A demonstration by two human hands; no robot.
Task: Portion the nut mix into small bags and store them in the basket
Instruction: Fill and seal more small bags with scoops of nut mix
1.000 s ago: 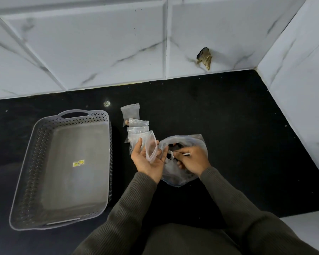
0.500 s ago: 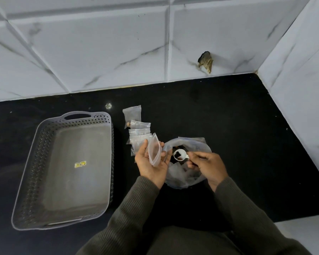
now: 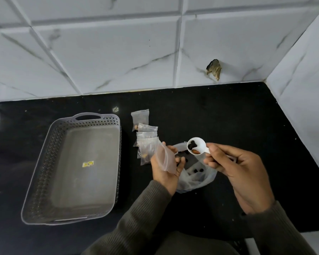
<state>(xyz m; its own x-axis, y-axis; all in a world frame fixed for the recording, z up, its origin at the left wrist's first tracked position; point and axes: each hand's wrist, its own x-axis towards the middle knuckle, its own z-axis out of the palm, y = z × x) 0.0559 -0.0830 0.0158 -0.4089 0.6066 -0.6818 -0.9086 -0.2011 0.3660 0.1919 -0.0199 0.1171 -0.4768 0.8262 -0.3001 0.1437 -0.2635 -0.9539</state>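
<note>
The right hand (image 3: 234, 168) has lifted the white plastic scoop (image 3: 196, 145), pinched, beside the left hand (image 3: 166, 167) gripping a clear small bag (image 3: 163, 159).

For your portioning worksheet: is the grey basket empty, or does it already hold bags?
Empty. The basket shows only its bare floor with a small yellow sticker; the filled small bags lie beside it on the counter.

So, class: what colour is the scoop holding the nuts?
White; the scoop shows clearly in the head view.

We log two bare hands: left hand (image 3: 165, 169), right hand (image 3: 241, 173) | we note no rings or watch | sleeves (image 3: 142, 214): dark olive-brown ribbed knit, cuffs at wrists | same knit across lap
</note>
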